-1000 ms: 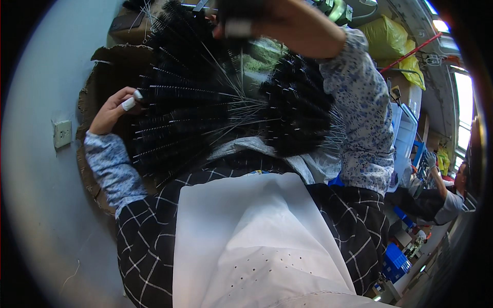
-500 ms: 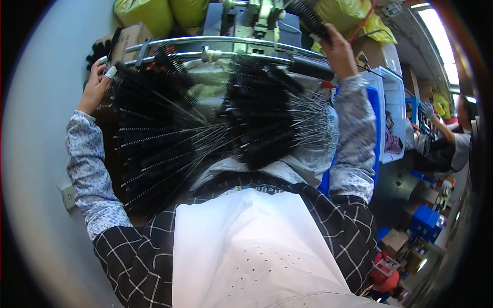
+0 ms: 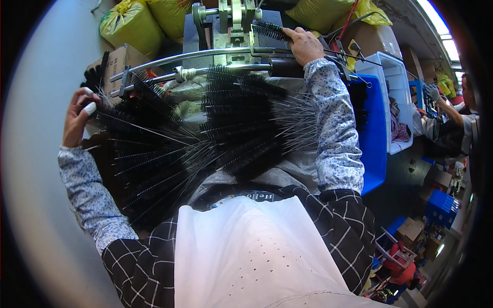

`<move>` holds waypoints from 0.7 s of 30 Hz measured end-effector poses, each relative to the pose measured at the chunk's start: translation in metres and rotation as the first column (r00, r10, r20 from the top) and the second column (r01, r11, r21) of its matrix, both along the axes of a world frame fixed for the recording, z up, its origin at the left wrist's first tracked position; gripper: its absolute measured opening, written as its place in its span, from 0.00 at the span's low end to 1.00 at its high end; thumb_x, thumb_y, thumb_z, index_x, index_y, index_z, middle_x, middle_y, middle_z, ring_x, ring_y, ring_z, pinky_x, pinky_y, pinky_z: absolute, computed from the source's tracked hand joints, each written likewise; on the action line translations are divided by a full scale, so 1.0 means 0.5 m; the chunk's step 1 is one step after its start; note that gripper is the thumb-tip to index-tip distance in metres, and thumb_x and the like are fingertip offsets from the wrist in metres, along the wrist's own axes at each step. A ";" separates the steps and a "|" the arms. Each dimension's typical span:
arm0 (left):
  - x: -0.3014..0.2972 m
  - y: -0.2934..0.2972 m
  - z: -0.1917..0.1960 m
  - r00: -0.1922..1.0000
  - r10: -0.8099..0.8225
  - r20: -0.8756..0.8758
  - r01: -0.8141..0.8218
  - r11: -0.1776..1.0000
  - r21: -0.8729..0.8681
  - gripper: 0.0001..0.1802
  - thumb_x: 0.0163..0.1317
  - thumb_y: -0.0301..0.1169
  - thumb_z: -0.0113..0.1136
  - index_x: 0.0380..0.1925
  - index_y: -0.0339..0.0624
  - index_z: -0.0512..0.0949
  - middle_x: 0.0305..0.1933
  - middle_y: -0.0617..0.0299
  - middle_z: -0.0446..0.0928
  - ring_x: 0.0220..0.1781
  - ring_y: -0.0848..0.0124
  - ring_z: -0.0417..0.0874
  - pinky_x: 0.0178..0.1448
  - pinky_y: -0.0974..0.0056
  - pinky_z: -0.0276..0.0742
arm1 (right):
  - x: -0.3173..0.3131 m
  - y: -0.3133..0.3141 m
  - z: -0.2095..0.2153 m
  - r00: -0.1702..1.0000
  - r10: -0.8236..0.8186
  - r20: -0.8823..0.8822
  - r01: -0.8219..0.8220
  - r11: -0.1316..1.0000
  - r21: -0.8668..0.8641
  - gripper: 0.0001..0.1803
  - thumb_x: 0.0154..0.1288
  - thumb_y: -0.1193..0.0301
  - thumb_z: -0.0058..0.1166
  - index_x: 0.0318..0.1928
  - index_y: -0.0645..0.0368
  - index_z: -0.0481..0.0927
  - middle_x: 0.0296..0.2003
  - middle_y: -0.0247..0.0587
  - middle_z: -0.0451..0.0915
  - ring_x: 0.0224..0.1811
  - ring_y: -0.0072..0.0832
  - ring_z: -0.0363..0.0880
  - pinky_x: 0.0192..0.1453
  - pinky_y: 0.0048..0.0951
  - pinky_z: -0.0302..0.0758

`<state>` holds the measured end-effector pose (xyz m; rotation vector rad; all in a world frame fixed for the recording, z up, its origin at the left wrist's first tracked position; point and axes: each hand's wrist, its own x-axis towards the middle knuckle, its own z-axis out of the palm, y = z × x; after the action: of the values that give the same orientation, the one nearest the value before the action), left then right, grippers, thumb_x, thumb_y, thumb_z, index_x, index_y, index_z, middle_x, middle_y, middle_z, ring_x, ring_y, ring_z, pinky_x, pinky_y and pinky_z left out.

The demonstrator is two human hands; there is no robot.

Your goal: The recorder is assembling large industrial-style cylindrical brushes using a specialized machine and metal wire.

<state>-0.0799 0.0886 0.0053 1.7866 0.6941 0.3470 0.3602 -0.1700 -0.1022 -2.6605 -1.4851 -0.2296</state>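
Observation:
Between the fingers of my right hand is a black twisted-wire brush, held level beside the machine. My left hand, white covers on thumb and finger, is closed in a pinch at the bristled end of another black brush; the exact contact is partly hidden. That brush lies along a fanned pile of brushes at my left, their bare wire stems pointing right. A second bundle of black brushes lies across my lap, stems towards my right sleeve.
Metal rails cross in front of me. A cardboard box and yellow sacks stand far left. At right are a blue bin and a white crate. Another person works beyond them.
My right hand has moved left with its brush, which now lies level by the machine. My left hand has shifted left and nearer to me. The view has also shifted slightly.

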 end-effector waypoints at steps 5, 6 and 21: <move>0.001 -0.034 0.095 1.000 0.018 0.011 -0.021 0.878 0.479 0.17 0.56 0.34 0.47 0.45 0.42 0.64 0.38 0.63 0.69 0.42 0.76 0.68 0.49 0.72 0.61 | 0.013 -0.003 -0.015 0.999 0.037 0.018 -0.038 0.999 0.015 0.16 0.60 0.65 0.42 0.50 0.39 0.70 0.37 0.35 0.72 0.41 0.32 0.71 0.47 0.31 0.68; -0.005 -0.039 0.113 0.998 -0.014 0.062 -0.024 0.825 0.564 0.15 0.58 0.34 0.45 0.44 0.41 0.65 0.39 0.62 0.69 0.43 0.75 0.68 0.51 0.72 0.61 | 0.017 -0.004 -0.016 0.999 0.053 0.006 -0.053 0.998 0.022 0.16 0.60 0.65 0.42 0.50 0.39 0.70 0.37 0.35 0.72 0.42 0.32 0.71 0.48 0.32 0.67; -0.105 -0.040 0.176 0.530 0.420 0.737 -0.748 0.640 0.173 0.16 0.58 0.33 0.47 0.39 0.29 0.72 0.39 0.53 0.75 0.40 0.68 0.76 0.47 0.68 0.72 | 0.075 -0.024 -0.022 0.974 -0.142 0.178 0.143 0.990 0.011 0.31 0.53 0.56 0.50 0.58 0.46 0.59 0.51 0.40 0.65 0.54 0.37 0.60 0.54 0.44 0.54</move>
<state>-0.1323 0.0688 0.0932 1.6205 0.7452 1.6872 0.3976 -0.1818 -0.1132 -2.8156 -1.3375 -0.4898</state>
